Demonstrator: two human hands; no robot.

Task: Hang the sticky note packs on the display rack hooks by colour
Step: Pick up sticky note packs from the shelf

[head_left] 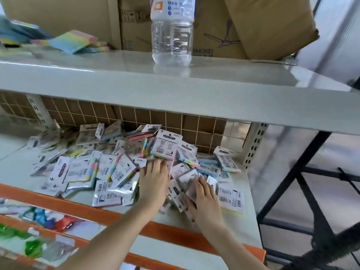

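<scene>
A big heap of sticky note packs [120, 168] lay on the middle shelf [233, 217], w/ an orange strip along its front edge. Most packs were face down, white backs up, w/ pink, yellow, green & blue edges showing. None of them hung on a hook.

Both hands were in the heap. The left hand [153, 182] lay flat on top of the packs near the middle, fingers spread & mostly straight, tips touching a tall pack that leaned up. It was not holding anything that I could see. The right hand [204, 199] was just beside it, to the right. Its fingers were bent over a small bunch of packs [187, 182] & its thumb was tucked at the bunch's side, so it gripped them.

One pack [230, 197] lay flat & alone on the right of the shelf, near the right hand.

On the top shelf [175, 84] stood a clear water bottle [172, 36], upright. Left of it were loose stacks of coloured notes [72, 42], blurry. Brown cardboard boxes [224, 26] stood behind the bottle.

At the back of the middle shelf was a wire grid [136, 115]. The lower shelf [152, 248] had red, blue & green things [48, 221] on it, too blurry to tell what.
</scene>
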